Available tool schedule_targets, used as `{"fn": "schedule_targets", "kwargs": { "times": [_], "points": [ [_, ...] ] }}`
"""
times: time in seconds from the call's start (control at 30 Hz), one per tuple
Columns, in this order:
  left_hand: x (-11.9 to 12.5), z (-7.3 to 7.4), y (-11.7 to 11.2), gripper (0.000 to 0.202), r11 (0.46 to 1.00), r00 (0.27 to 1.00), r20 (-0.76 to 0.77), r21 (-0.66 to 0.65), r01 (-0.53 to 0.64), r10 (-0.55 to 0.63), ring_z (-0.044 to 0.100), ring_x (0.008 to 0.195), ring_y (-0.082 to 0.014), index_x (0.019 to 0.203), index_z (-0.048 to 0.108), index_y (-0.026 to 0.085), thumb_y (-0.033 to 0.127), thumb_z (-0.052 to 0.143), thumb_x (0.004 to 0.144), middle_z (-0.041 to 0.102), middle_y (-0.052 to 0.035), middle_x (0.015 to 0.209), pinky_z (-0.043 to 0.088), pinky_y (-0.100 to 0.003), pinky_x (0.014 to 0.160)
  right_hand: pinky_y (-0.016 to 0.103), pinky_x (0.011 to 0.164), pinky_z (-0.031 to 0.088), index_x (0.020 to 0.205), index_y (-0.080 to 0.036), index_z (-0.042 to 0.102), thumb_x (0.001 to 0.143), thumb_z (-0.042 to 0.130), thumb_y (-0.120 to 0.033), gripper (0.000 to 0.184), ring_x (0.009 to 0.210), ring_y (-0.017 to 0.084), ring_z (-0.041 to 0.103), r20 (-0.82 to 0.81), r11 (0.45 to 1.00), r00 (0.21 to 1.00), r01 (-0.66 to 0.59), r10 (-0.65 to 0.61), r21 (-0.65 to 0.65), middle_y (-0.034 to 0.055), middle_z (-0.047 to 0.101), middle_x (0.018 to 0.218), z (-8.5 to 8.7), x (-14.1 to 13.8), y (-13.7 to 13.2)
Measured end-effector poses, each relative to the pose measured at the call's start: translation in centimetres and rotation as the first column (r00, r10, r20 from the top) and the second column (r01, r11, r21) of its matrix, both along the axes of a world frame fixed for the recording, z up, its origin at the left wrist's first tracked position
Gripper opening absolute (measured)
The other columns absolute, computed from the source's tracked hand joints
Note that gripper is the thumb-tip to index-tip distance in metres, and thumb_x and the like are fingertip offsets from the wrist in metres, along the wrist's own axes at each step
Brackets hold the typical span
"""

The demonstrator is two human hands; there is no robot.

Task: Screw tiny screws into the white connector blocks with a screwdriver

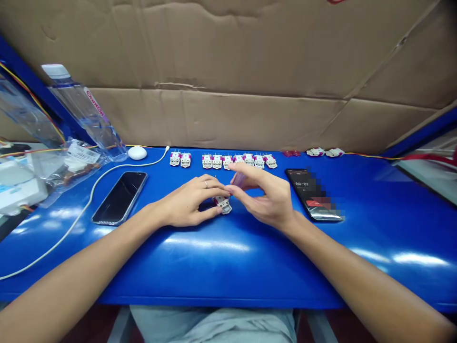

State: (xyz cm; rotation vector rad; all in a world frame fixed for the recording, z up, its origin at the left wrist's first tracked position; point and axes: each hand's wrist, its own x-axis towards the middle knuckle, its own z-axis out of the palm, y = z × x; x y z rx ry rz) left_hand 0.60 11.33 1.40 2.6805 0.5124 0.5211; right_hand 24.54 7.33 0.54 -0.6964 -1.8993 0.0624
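My left hand (197,200), with a ring on one finger, is closed on a small white-and-magenta plastic part (223,205) against the blue tabletop. Its thumb presses the near side, and its fingers cover much of the part. My right hand (267,193) comes in from the right, with thumb and fingertips drawn together at the left fingertips. Whatever is in that pinch is too small or hidden to make out. Behind the hands stands a row of similar parts (216,161) with thin metal pins pointing up, and a separate pair (180,159) sits to the left.
A dark phone (120,197) lies left, beside a white cable (89,202). Another phone (314,194) showing a timer lies right. A water bottle (85,114), plastic bag (73,162) and white oval object (137,152) are back left. Red pieces (291,153) lie against the cardboard wall (228,114).
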Motion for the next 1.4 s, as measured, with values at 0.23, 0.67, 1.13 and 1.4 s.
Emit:
{"fn": "schedule_targets", "kwargs": {
  "times": [0.23,0.67,1.13,1.4],
  "points": [
    [0.2,-0.6,-0.1,0.040,0.987,0.992,-0.002,0.106,-0.123,0.124,0.064,0.113,-0.0304,0.127,0.074,0.019,0.052,0.070,0.104,0.072,-0.0130,0.126,0.056,-0.047,0.100,0.029,0.085,0.074,0.156,-0.027,0.062,0.108,0.065,-0.021,0.049,0.098,0.019,0.086,0.041,0.998,0.998,-0.035,0.037,-0.048,0.0065,0.081,0.136,0.2,0.1,0.0],
    [0.4,-0.4,-0.4,0.035,0.985,0.992,-0.057,0.132,-0.108,0.116,0.063,0.115,-0.0316,0.125,0.072,0.019,0.045,0.072,0.101,0.071,-0.0128,0.127,0.055,-0.047,0.101,0.033,0.101,0.071,0.165,-0.031,0.050,0.111,0.056,-0.019,0.055,0.115,0.022,0.084,0.143,0.997,0.989,-0.037,0.046,-0.069,0.0049,0.076,0.147,0.3,0.8,0.1],
    [0.6,-0.8,-0.7,0.035,0.984,0.991,-0.027,0.124,-0.129,0.133,0.064,0.111,-0.0305,0.121,0.073,0.018,0.046,0.074,0.099,0.071,-0.0124,0.125,0.057,-0.045,0.097,0.032,0.094,0.073,0.157,-0.026,0.060,0.106,0.070,-0.018,0.053,0.100,0.021,0.087,0.131,0.995,0.991,-0.011,-0.001,0.094,0.0074,0.082,0.134,0.3,1.0,0.0],
    [1.1,-1.0,-1.2,0.029,0.977,0.981,0.019,0.094,-0.193,0.192,0.066,0.110,-0.0282,0.118,0.072,0.020,0.041,0.077,0.097,0.072,-0.0098,0.120,0.058,-0.042,0.095,0.027,0.088,0.073,0.155,-0.025,0.062,0.103,0.072,-0.014,0.054,0.093,0.019,0.087,0.122,1.000,0.993,-0.001,-0.003,0.030,0.0054,0.086,0.121,0.3,0.9,-0.5]
  ]
}}
